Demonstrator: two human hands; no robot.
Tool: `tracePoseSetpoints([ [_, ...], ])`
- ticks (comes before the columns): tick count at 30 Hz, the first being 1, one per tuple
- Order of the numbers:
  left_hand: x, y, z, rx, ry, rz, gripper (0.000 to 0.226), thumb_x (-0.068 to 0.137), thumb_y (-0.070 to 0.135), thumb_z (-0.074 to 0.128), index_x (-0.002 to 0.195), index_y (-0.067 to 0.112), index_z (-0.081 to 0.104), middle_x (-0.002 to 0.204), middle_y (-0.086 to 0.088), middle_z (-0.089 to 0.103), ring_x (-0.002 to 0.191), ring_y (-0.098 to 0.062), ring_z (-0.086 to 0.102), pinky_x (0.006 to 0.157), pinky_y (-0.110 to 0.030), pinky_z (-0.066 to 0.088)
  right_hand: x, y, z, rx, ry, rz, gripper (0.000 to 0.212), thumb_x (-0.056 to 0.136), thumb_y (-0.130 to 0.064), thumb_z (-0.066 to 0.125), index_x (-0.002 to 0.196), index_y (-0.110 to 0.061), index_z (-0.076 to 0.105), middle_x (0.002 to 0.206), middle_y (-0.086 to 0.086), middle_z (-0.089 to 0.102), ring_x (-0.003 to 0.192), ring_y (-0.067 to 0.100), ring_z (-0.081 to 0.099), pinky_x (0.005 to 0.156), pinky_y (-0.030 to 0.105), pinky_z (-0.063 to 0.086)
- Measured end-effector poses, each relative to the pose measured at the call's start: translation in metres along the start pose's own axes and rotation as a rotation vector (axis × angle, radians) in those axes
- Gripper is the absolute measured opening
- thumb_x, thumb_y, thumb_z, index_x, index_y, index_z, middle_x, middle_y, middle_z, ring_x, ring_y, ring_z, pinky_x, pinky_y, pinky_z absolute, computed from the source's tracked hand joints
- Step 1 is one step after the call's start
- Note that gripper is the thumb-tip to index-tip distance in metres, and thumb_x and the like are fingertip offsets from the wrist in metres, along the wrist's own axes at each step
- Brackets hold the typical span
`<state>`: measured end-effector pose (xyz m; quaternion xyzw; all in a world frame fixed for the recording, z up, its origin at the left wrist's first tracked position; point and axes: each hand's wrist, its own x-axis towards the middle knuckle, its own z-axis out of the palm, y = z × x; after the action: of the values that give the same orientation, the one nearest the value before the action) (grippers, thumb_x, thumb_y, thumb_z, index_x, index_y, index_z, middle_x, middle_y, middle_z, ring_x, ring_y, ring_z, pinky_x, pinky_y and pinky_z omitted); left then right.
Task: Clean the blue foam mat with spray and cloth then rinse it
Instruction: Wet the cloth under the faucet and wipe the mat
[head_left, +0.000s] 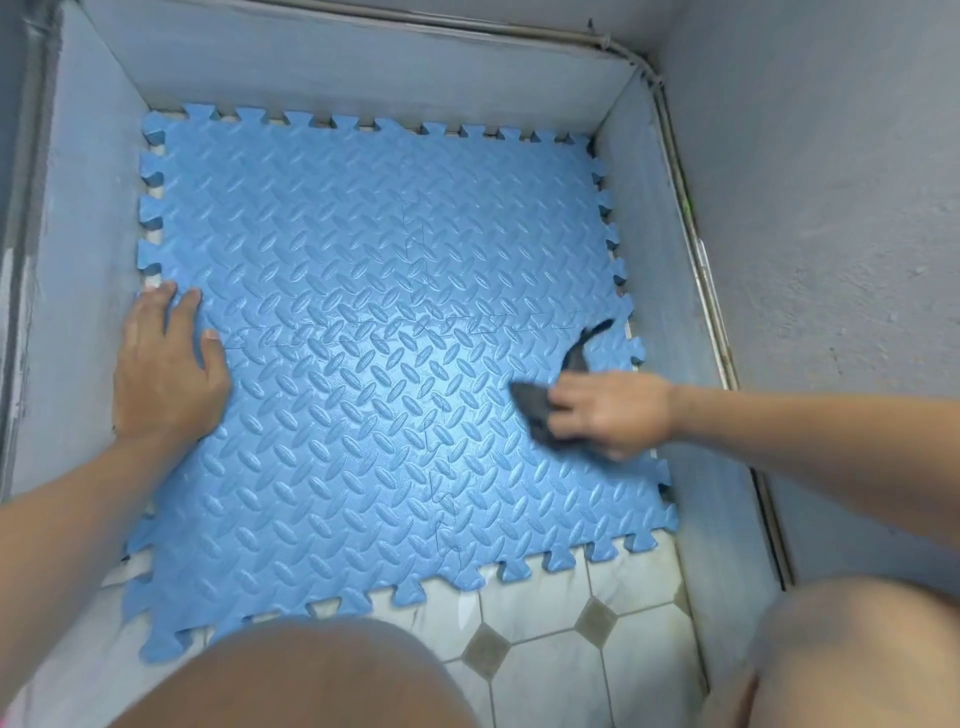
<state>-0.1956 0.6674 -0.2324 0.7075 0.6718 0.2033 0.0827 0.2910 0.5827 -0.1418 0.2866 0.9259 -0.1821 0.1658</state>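
Observation:
The blue foam mat, with a raised tread pattern and jigsaw edges, lies flat on the tiled floor and fills most of the walled corner. My left hand presses flat on the mat's left edge, fingers spread and straight. Over the mat's right side, my right hand grips a dark grey cloth. One tail of the cloth sticks up beyond the hand, and the hand looks blurred. No spray bottle is in view.
Grey walls close in the mat on the left, back and right. A metal pipe runs along the top of the right wall. White floor tiles with small dark diamonds show near me. My bare knees sit at the bottom edge.

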Motion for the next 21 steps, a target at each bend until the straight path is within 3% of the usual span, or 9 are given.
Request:
tracePoseSetpoints([
  [1,0.000,0.000,0.000,-0.001,0.002,-0.001,0.047,0.103,0.011,0.055,0.148,-0.001,0.050,0.156,-0.024,0.042,0.148,-0.042,0.035,0.125,-0.047,0.026,-0.002,-0.017,0.006,-0.001,-0.033,-0.128,0.015,0.087,-0.021,0.061,0.102,-0.021,0.056,0.099,0.002,0.050,0.089,0.018,0.047,0.066,0.030,0.047],
  [3,0.001,0.002,-0.001,-0.006,0.004,-0.001,0.047,0.102,0.010,0.055,0.147,-0.001,0.050,0.155,-0.024,0.043,0.148,-0.041,0.036,0.125,-0.049,0.028,-0.003,-0.037,0.016,0.012,-0.046,-0.215,0.014,0.086,-0.015,0.060,0.099,-0.017,0.054,0.096,0.005,0.050,0.085,0.022,0.046,0.063,0.034,0.044],
  [8,0.000,0.001,-0.001,-0.011,-0.003,-0.004,0.047,0.102,0.009,0.055,0.148,-0.002,0.050,0.155,-0.025,0.043,0.148,-0.042,0.038,0.123,-0.052,0.032,0.018,0.032,-0.007,-0.034,0.115,0.036,0.018,0.083,-0.012,0.059,0.101,-0.014,0.055,0.099,0.007,0.054,0.085,0.024,0.053,0.063,0.029,0.045],
  [10,0.000,0.001,-0.001,-0.003,-0.008,0.006,0.047,0.102,0.010,0.055,0.148,-0.002,0.050,0.155,-0.025,0.043,0.148,-0.041,0.038,0.123,-0.052,0.032,0.032,0.081,-0.029,-0.033,0.185,0.299,0.028,0.081,-0.014,0.065,0.106,-0.016,0.054,0.108,0.008,0.053,0.094,0.028,0.055,0.064,0.030,0.044],
  [12,0.001,0.001,0.000,0.006,-0.010,0.003,0.047,0.103,0.010,0.054,0.148,-0.002,0.050,0.156,-0.024,0.043,0.148,-0.041,0.037,0.124,-0.051,0.031,0.047,0.125,-0.049,0.046,0.312,0.695,0.034,0.084,-0.014,0.061,0.115,-0.018,0.048,0.118,0.011,0.051,0.107,0.034,0.054,0.071,0.039,0.050],
  [15,0.001,0.001,-0.001,0.021,0.007,0.009,0.046,0.103,0.011,0.052,0.147,-0.002,0.050,0.155,-0.025,0.044,0.148,-0.042,0.038,0.125,-0.051,0.031,0.091,0.166,-0.067,0.420,0.579,1.317,0.049,0.093,-0.017,0.052,0.140,-0.008,0.039,0.137,0.020,0.051,0.123,0.040,0.052,0.096,0.046,0.047],
  [17,0.001,0.001,-0.001,0.022,0.008,0.010,0.046,0.102,0.011,0.052,0.147,-0.002,0.051,0.155,-0.025,0.044,0.147,-0.041,0.039,0.125,-0.051,0.031,0.136,0.164,-0.075,0.602,0.705,1.505,0.055,0.096,-0.022,0.051,0.145,-0.001,0.034,0.146,0.021,0.044,0.132,0.038,0.047,0.106,0.043,0.041],
  [19,0.001,0.002,-0.001,0.019,0.003,-0.008,0.047,0.102,0.011,0.053,0.148,0.000,0.051,0.156,-0.022,0.044,0.149,-0.039,0.038,0.125,-0.049,0.031,0.190,0.142,-0.086,0.571,0.742,1.426,0.046,0.096,-0.022,0.050,0.137,-0.002,0.043,0.143,0.019,0.043,0.130,0.036,0.047,0.103,0.042,0.040],
  [21,0.001,0.002,-0.001,0.024,-0.001,-0.015,0.047,0.102,0.011,0.054,0.148,0.001,0.051,0.157,-0.022,0.044,0.149,-0.039,0.037,0.125,-0.049,0.031,0.245,0.107,-0.103,0.495,0.701,1.187,0.042,0.093,-0.021,0.050,0.132,-0.008,0.050,0.138,0.016,0.045,0.124,0.035,0.048,0.099,0.044,0.044],
])
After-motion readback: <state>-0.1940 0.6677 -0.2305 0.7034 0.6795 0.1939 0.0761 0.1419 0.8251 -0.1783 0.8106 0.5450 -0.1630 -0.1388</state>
